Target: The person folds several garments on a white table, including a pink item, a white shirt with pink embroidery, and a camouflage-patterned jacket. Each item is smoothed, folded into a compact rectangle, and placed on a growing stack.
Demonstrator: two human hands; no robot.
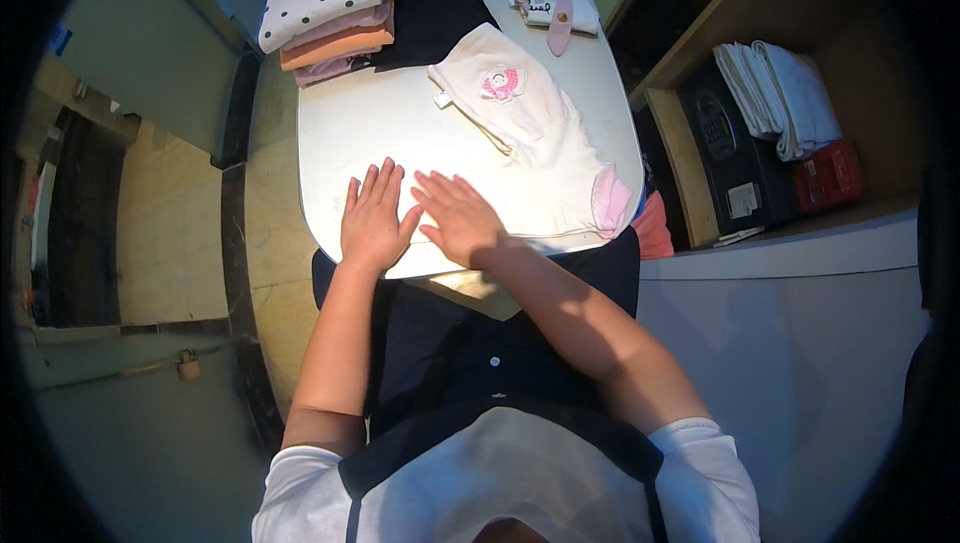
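Note:
My left hand [376, 220] lies palm down near the front left of a white table [352, 130], fingers a little apart, holding nothing. Just right of it, my right hand [461, 216] is also palm down with fingers spread, over the table beside a cream child's garment [547, 168]. The garment lies across the right half, with a pink cartoon patch, a white tag and a pink cuff at its lower right end. Its upper end touches a black folded cloth [442, 17]. Whether my right palm touches the garment or the tabletop, I cannot tell.
A stack of folded clothes [330, 10] stands at the back left. A small folded white garment with a pink strap [566, 2] lies at the back right. Right of the table, an open wooden cabinet [679, 160] holds a black safe [712, 122], folded white cloths [780, 96] and a red case [829, 175].

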